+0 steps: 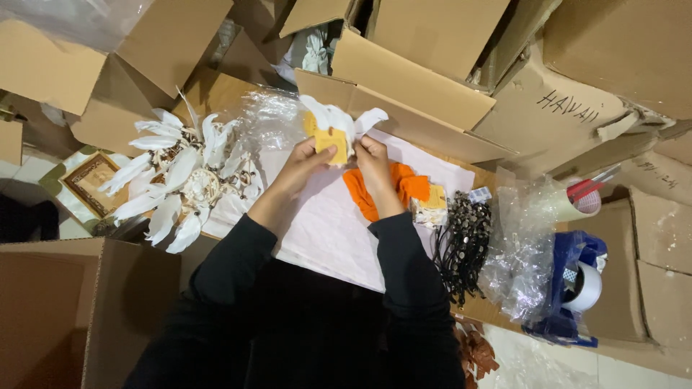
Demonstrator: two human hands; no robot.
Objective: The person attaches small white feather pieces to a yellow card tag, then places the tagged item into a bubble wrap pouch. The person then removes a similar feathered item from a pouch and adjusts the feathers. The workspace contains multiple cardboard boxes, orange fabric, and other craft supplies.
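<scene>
Left hand [306, 164] and right hand [371, 155] both pinched on a small white feather ornament [337, 121] with a yellow card tag [330, 141], raised just above the white sheet [324, 223] on the worktop. Thumbs and fingertips closed on the tag and the base below the plumes. Likely very light, soft and easily crushed; feathers apt to bend or shed, so best gripped at the stiff card or the core, never the tips. Just beneath the right wrist, an orange cloth [389, 189]. Left of it, a heap of similar white feather pieces [184, 180]. To the right, a bundle of dark beaded cords [463, 241], crinkled clear plastic bags [520, 252], rolls of tape [585, 288]. All around, open cardboard boxes [418, 79].
</scene>
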